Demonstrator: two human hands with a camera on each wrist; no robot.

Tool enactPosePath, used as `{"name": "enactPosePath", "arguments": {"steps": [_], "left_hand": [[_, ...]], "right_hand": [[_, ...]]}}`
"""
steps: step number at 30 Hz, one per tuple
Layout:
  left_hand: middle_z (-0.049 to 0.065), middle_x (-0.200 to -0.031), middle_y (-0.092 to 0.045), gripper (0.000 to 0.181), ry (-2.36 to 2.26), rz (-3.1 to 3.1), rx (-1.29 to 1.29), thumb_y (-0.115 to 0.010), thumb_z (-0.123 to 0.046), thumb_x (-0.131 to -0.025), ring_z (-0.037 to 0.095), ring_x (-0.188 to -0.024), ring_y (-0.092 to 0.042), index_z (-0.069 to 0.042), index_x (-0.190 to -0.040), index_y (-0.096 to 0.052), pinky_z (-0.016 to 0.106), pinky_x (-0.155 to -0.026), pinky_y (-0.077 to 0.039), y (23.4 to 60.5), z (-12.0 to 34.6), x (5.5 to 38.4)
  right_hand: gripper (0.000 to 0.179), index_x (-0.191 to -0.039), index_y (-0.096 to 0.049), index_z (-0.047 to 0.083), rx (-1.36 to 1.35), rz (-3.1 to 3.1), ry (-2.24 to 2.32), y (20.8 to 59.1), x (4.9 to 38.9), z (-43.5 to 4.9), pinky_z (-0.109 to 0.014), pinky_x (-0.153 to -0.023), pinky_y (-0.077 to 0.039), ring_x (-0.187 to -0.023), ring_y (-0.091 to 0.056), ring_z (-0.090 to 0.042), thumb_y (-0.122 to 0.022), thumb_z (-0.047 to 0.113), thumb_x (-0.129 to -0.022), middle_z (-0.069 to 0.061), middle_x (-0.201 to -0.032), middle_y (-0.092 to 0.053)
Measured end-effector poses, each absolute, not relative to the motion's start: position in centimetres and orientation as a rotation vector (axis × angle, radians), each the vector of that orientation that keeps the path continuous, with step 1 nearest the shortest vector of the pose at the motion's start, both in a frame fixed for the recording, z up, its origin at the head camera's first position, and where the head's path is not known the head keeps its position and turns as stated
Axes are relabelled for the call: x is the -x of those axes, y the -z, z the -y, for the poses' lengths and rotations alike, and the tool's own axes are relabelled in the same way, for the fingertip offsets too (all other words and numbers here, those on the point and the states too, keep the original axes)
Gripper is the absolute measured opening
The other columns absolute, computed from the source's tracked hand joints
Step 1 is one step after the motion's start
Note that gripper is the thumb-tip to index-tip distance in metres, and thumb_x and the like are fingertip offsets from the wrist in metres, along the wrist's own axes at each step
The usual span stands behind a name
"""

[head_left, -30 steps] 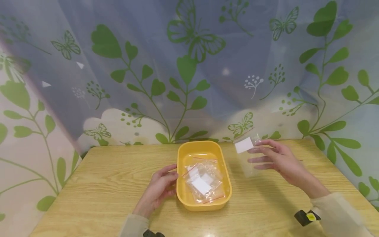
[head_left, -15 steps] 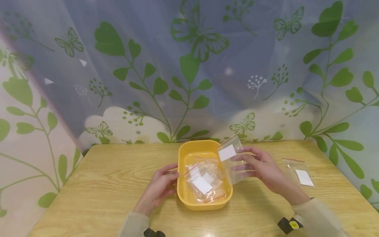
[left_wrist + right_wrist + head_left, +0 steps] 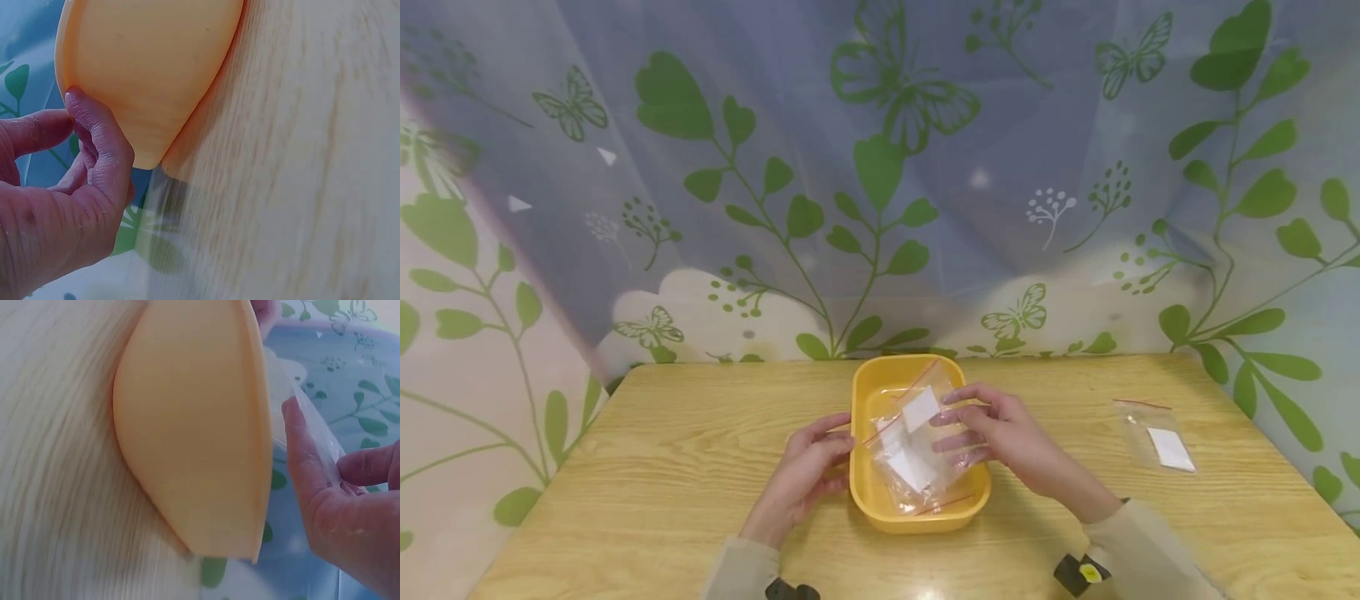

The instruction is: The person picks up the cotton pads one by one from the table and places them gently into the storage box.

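Note:
A yellow plastic box (image 3: 921,525) stands on the table, holding several clear zip-lock bags (image 3: 908,471) with white labels and red seal lines. My left hand (image 3: 805,471) holds the box's left rim; the left wrist view shows thumb and index finger at the rim of the box (image 3: 150,69). Over the box's right side, my right hand (image 3: 1007,437) pinches another clear zip-lock bag (image 3: 921,408) with a white label. That bag overlaps the ones inside in the head view. Seen edge-on in the right wrist view, the pinched bag (image 3: 322,440) is above the rim.
One more zip-lock bag (image 3: 1157,437) with a white label lies on the wooden table (image 3: 700,442), to the right of my right hand. Behind the table's back edge hangs a patterned curtain (image 3: 775,208) with green leaves and butterflies.
My right hand has carried its bag leftward, from beside the box to over it. The bag on the right of the table came out from behind the arm. My left hand stays put.

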State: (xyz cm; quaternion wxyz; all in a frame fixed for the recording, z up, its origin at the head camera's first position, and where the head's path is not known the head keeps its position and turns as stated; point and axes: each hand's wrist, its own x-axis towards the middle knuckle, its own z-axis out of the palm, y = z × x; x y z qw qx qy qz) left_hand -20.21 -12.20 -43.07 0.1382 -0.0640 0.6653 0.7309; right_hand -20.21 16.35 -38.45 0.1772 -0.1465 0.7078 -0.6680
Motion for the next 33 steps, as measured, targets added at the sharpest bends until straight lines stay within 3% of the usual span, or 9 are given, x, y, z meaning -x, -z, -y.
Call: {"name": "enactPosePath", "arguments": {"steps": [13,16,23,33], "left_hand": [[0.014,-0.121,-0.065,0.05,-2.123,-1.923,0.187,-0.061,-0.009,-0.096,0.018,-0.092,-0.066,-0.005,-0.145,-0.052,0.026,-0.068,-0.054,43.3,12.2,20.2],[0.014,-0.121,-0.065,0.05,-2.126,-1.925,0.184,-0.062,-0.009,-0.096,0.018,-0.092,-0.066,-0.005,-0.145,-0.052,0.026,-0.068,-0.054,43.3,12.2,20.2],[0.015,-0.121,-0.066,0.05,-2.113,-1.931,0.184,-0.061,-0.008,-0.097,0.019,-0.092,-0.066,-0.004,-0.146,-0.051,0.025,-0.067,-0.053,43.0,12.0,20.1],[0.015,-0.121,-0.064,0.051,-2.105,-1.945,0.192,-0.061,-0.009,-0.097,0.018,-0.092,-0.065,-0.005,-0.146,-0.051,0.026,-0.067,-0.054,43.1,12.1,20.2]], "right_hand": [[0.029,-0.131,-0.052,-0.002,0.422,-2.072,1.769,39.7,20.2,-12.6,-0.041,-0.074,-0.064,-0.095,-0.077,-0.028,-0.042,0.012,-0.109,-0.023,-0.123,-0.069],[0.026,-0.126,-0.059,-0.001,0.44,-2.252,1.691,39.9,20.2,-12.2,-0.037,-0.071,-0.063,-0.092,-0.075,-0.025,-0.046,0.009,-0.106,-0.02,-0.117,-0.072],[0.031,-0.125,-0.068,-0.001,0.438,-2.779,1.397,40.1,19.7,-11.7,-0.035,-0.078,-0.062,-0.094,-0.075,-0.029,-0.063,0.006,-0.096,-0.017,-0.114,-0.075],[0.03,-0.123,-0.071,0.001,0.449,-2.899,1.362,39.6,19.7,-12.9,-0.036,-0.08,-0.063,-0.098,-0.075,-0.03,-0.064,0.01,-0.095,-0.017,-0.119,-0.074]]}}
